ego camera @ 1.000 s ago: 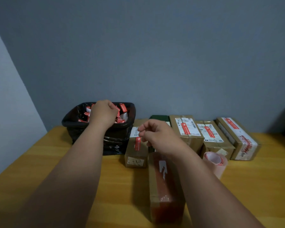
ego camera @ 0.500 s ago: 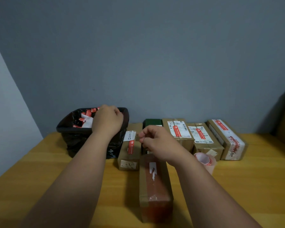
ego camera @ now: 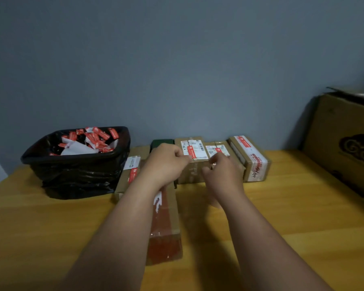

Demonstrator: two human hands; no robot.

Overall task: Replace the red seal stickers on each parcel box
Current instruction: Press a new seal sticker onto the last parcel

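Several brown parcel boxes stand in a row by the wall. One (ego camera: 194,162) bears a white label and a red seal sticker (ego camera: 190,151); its neighbour (ego camera: 225,151) has another red sticker (ego camera: 218,149). A box on the left (ego camera: 128,181) carries a red sticker (ego camera: 132,175). A long box (ego camera: 166,225) lies in front, with white residue on reddish tape. My left hand (ego camera: 166,162) hovers pinched before the labelled box. My right hand (ego camera: 224,173) is pinched just to its right, fingertips facing the left hand. I see nothing held in either pinch.
A black lined bin (ego camera: 78,164) at the left holds several discarded red stickers (ego camera: 93,137). A taped box (ego camera: 251,160) ends the row and a dark green box (ego camera: 162,143) sits behind. A large cardboard carton (ego camera: 345,143) stands at the right on the wooden table (ego camera: 303,206).
My left hand has left the bin and swung right in front of the labelled box. My right hand also shifted right, so the two pinched hands now face each other. The view turned right.
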